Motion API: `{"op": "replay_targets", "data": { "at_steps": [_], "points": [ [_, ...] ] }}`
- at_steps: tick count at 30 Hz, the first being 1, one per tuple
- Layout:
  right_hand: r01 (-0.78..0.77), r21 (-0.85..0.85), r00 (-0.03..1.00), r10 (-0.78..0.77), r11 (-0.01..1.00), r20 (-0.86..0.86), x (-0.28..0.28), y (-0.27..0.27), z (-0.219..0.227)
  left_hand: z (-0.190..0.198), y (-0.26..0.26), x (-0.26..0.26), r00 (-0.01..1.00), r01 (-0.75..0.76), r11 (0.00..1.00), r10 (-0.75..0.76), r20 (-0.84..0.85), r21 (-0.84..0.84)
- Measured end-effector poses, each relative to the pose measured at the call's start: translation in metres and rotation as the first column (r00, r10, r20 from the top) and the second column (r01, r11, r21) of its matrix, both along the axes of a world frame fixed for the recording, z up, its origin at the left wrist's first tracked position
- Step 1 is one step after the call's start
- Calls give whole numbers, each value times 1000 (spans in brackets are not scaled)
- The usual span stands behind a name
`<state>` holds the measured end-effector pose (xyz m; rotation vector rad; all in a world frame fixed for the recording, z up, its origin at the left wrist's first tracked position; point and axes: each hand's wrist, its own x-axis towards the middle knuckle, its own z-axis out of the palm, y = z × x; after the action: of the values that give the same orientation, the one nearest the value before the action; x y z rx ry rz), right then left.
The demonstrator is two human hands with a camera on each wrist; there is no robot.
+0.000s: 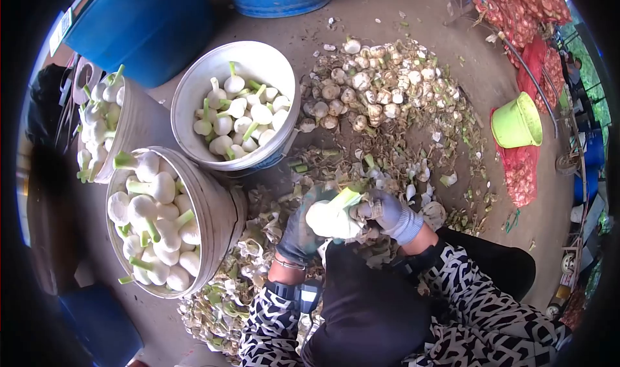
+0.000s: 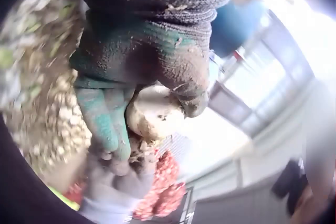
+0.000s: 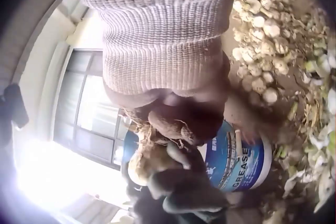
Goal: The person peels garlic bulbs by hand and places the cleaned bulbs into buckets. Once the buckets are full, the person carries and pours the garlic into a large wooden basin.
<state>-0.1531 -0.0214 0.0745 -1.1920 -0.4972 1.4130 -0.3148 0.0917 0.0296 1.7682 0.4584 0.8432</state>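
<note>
A white garlic bulb (image 1: 326, 220) with a cut green stem is held in front of the lap. My left hand (image 1: 298, 234), in a dark green-coated glove, grips it from the left; in the left wrist view its fingers curl around the bulb (image 2: 156, 113). The right hand (image 1: 391, 215), in a grey glove with a knitted cuff, pinches at the other side of the bulb. Ragged roots and dry skin (image 3: 144, 132) show by the right fingers in the right wrist view. The right fingertips are partly hidden.
White buckets of peeled garlic stand at the left: a near one (image 1: 223, 238), a far one (image 1: 187, 89) and another (image 1: 139, 118). Unpeeled bulbs (image 1: 361, 83) are heaped ahead amid husks. A lime-green bucket (image 1: 516, 121) and red net sacks (image 1: 520, 179) lie right. Blue tubs (image 1: 145, 31) stand behind.
</note>
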Motion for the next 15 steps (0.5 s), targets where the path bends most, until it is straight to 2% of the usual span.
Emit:
{"op": "replay_targets", "data": {
  "at_steps": [1, 2, 3, 4, 5, 6, 7, 8, 9, 10, 11, 12, 13, 14, 15],
  "points": [
    [42, -39, 987, -47, 998, -155, 5, -3, -25, -4, 11, 0, 979, 59, 996, -71, -189, -65],
    [45, -42, 985, -52, 998, -166, 9, -2, -30, -4, 21, 1, 918, 105, 985, -150, -368, -140],
    [-19, -140, 999, 14, 990, -32, 14, 0, -34, -4, 28, 0, 908, 135, 986, -82, -410, 100],
    [-70, -240, 991, 95, 968, 95, 20, 4, -40, -1, 26, 0, 902, 138, 985, -83, -423, 101],
    [-188, -21, 961, 189, 982, 200, 26, 5, -55, 18, 21, 4, 959, 94, 972, -146, -242, -214],
    [-187, -9, 946, 183, 982, 266, 23, 12, -42, 30, 15, 6, 988, 99, 851, -144, -48, -515],
    [-223, -111, 951, 241, 968, 193, 23, 15, -26, 31, 6, 0, 979, 135, 638, -202, 4, -758],
    [-265, -205, 949, 293, 942, 114, 24, 17, -16, 23, 3, 7, 988, 112, 706, -155, 2, -699],
    [-230, -64, 959, 238, 971, 155, 27, 15, -27, 20, 5, 8, 976, 102, 721, -206, -71, -686],
    [-153, 94, 983, 161, 984, -88, 27, 15, -43, 20, 9, 8, 956, 99, 737, -257, -142, -669],
    [-120, 72, 992, 122, 990, -30, 28, 10, -54, 17, 13, 5, 950, 104, 738, -272, -152, -666],
    [-90, 49, 996, 89, 995, 30, 30, 3, -62, 12, 16, -1, 965, 134, 656, -256, -52, -743],
    [-54, 30, 991, 58, 998, -119, 32, -4, -71, 9, 17, -4, 974, 167, 565, -224, 44, -808],
    [-26, 8, 964, 27, 1000, -266, 34, -12, -78, 9, 20, 3, 976, 137, 517, -218, 25, -845],
    [-21, 126, 825, 88, 992, -558, 38, -14, -81, 15, 22, 6, 970, 219, 541, -208, 123, -812]
  ]
}}
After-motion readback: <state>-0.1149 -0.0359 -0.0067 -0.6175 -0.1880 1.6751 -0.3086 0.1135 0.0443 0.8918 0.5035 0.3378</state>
